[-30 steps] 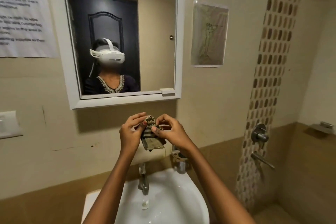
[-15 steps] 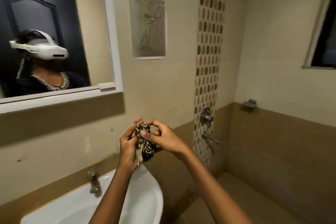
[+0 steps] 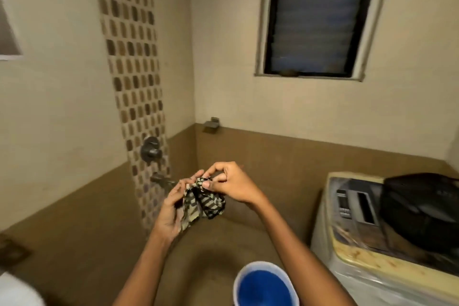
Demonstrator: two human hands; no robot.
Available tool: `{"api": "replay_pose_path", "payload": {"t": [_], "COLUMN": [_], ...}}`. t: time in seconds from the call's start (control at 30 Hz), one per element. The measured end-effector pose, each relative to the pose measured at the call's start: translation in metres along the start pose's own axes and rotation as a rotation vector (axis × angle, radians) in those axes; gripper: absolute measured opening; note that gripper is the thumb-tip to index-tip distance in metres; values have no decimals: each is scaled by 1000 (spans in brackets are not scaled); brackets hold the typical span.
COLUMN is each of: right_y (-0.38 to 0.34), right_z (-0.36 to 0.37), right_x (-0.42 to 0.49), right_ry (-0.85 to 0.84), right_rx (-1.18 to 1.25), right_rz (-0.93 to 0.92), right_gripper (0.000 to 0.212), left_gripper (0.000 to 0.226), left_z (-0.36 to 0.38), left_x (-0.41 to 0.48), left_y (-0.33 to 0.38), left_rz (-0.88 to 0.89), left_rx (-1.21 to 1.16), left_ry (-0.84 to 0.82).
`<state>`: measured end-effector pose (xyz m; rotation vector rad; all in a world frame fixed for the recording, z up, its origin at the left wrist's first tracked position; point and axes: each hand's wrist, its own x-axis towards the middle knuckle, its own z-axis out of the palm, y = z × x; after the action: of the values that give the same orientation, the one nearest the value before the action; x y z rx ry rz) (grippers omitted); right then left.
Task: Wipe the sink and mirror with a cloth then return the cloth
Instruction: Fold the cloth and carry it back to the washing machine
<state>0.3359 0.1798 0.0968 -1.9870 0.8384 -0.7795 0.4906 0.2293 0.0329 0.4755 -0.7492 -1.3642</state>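
Cloth (image 3: 202,202), striped and bunched, was held in the air left of the washing machine (image 3: 357,238), above the blue bucket (image 3: 264,285). Left hand (image 3: 171,208) cupped it; right hand (image 3: 229,185) pinched its top edge. Returning it seemed underway; next needed a resting spot.

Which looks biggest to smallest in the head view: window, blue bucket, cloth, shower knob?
1. window
2. blue bucket, cut off at the bottom edge and nearest the camera, so unsure
3. cloth, bunched in both hands
4. shower knob
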Motion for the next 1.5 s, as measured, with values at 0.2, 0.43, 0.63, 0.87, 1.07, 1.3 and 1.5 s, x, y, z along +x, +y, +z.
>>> {"api": "replay_pose_path", "payload": {"t": [0.2, 0.43, 0.63, 0.87, 1.07, 1.3, 1.5], "right_y": [53, 97, 143, 193, 246, 288, 298], "right_z": [-109, -204, -255, -345, -401, -411, -388], "right_x": [-53, -126, -171, -205, -193, -174, -177], "right_ry": [187, 373, 642, 570, 710, 648, 407], "right_rx": [-270, -562, -805, -657, -635, -934, -591], "right_rz": [145, 251, 238, 357, 492, 824, 870], "right_gripper": [16, 16, 15, 41, 35, 36, 62], "left_gripper": [58, 59, 29, 34, 29, 65, 88], "left_z": [54, 141, 222, 280, 297, 278, 248], "left_x": [72, 114, 137, 175, 229, 229, 229], "left_y": [-105, -219, -296, -386, -439, -453, -434], "left_rz": [-280, -461, -218, -199, -153, 3, 52], "left_rx": [339, 447, 725, 753, 819, 1305, 1863], "left_ry": [-236, -500, -456, -504, -467, -811, -1046]}}
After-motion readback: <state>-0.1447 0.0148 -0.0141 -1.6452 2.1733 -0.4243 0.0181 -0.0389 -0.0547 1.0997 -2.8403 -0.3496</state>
